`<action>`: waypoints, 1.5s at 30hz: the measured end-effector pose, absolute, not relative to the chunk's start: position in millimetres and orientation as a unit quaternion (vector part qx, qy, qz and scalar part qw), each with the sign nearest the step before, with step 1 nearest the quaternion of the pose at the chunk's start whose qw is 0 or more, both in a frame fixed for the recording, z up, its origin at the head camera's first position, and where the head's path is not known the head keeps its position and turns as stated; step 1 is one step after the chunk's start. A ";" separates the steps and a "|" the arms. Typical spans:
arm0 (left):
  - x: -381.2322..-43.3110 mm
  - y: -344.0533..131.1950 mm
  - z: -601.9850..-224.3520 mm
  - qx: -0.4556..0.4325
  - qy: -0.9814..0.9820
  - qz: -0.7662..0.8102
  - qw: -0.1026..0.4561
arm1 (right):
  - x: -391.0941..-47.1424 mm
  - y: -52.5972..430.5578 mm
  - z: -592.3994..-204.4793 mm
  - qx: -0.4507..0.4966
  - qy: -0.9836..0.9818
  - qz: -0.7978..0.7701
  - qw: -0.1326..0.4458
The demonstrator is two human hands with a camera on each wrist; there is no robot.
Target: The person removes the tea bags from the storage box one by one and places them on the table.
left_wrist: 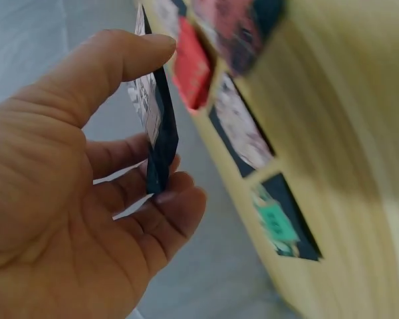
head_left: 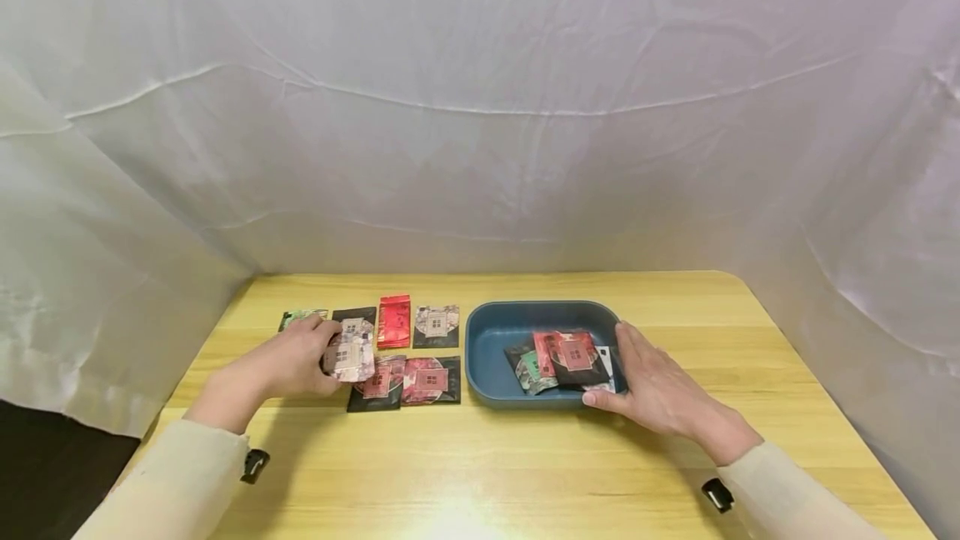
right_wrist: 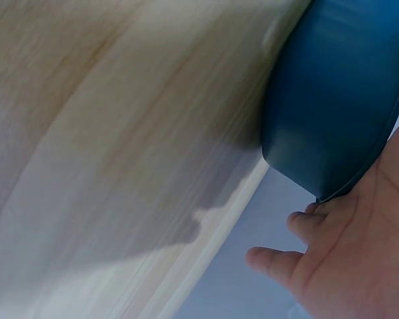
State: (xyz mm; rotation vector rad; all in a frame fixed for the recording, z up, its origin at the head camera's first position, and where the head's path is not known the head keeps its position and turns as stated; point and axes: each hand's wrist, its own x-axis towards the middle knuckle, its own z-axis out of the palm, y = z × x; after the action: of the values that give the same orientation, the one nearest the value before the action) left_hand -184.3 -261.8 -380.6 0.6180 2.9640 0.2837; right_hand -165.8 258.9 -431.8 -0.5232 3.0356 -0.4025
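My left hand (head_left: 302, 357) pinches a flat sachet (head_left: 351, 357) with a pale floral face, thumb on one side and fingers on the other. In the left wrist view this sachet (left_wrist: 161, 126) appears nearly edge-on, with a dark back. It is raised over the table beside the laid-out sachets. My right hand (head_left: 663, 386) rests against the right end of a blue bin (head_left: 487, 357), fingers fairly straight along the side and thumb at the front rim. Inside the bin lie several sachets, a red and black one (head_left: 576, 357) on top.
Left of the bin, sachets lie in two rows: a red packet (head_left: 393, 322), a black and pale one (head_left: 436, 325), a green one (left_wrist: 276, 222) partly behind my hand, and two pink and black ones, including the front-right one (head_left: 431, 380). A pale curtain (head_left: 480, 173) hangs behind the wooden table (head_left: 450, 465).
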 end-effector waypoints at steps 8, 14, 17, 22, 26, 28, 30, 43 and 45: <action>-179.2 -284.5 -391.0 0.179 0.977 0.071 0.091 | -165.4 258.9 -430.6 -0.168 0.979 -0.116 0.016; -178.7 -290.9 -396.6 0.167 0.978 0.053 0.111 | -165.1 259.4 -430.9 -0.169 0.981 -0.095 0.006; -178.7 -291.5 -398.9 0.166 0.978 0.049 0.113 | -164.7 258.8 -430.4 -0.167 0.982 -0.089 0.003; -180.0 -292.6 -402.7 0.158 0.978 0.048 0.126 | -164.6 257.8 -429.5 -0.163 0.983 -0.079 -0.001; -180.9 -293.3 -405.5 0.152 0.978 0.046 0.137 | -164.8 257.7 -429.8 -0.164 0.984 -0.076 -0.004; -181.0 -293.2 -406.2 0.150 0.978 0.045 0.140 | -164.9 257.6 -430.0 -0.164 0.983 -0.077 -0.004; -180.8 -293.2 -406.8 0.149 0.978 0.045 0.142 | -165.0 257.4 -430.1 -0.163 0.983 -0.079 -0.003; -183.9 -289.8 -412.1 0.147 0.977 0.047 0.145 | -165.1 257.2 -431.5 -0.164 0.982 -0.091 0.006; -184.3 -288.3 -413.1 0.147 0.977 0.046 0.146 | -164.9 257.2 -431.4 -0.164 0.982 -0.091 0.006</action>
State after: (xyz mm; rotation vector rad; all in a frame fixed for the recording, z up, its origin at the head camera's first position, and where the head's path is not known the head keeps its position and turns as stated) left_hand -184.3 -288.3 -413.1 0.4246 2.8136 0.1315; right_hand -164.9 257.2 -431.4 -0.5132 3.0742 -0.2849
